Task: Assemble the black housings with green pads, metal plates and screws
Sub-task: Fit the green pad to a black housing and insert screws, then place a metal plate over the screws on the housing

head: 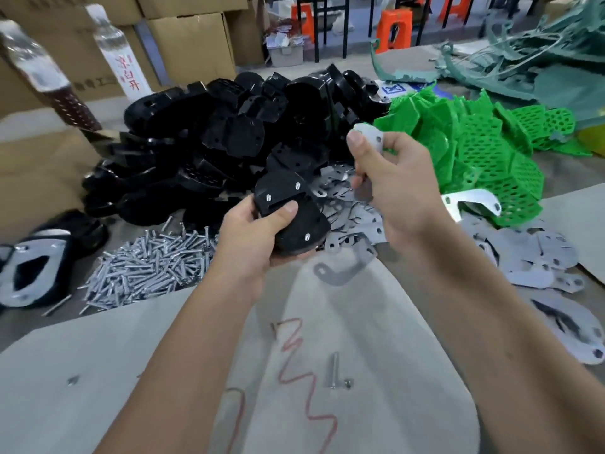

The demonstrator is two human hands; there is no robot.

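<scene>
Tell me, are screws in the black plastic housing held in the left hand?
In: three screw heads sit in the black plastic housing, gripped by the left hand.

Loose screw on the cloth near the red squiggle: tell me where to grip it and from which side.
Pinch the loose screw across its shank from above, fingers on either long side. It lies flat on the cloth with open cloth along its shank, and its head end sits close to a small nut-like piece.

The housings [229, 126] heaped at the far left were glossy black plastic. To the right, the pads [474, 149] were bright green perforated plastic. Plates [530, 253] and screws [154, 267] were dull grey metal. Far cartons [193, 37] looked like matt brown cardboard.
</scene>
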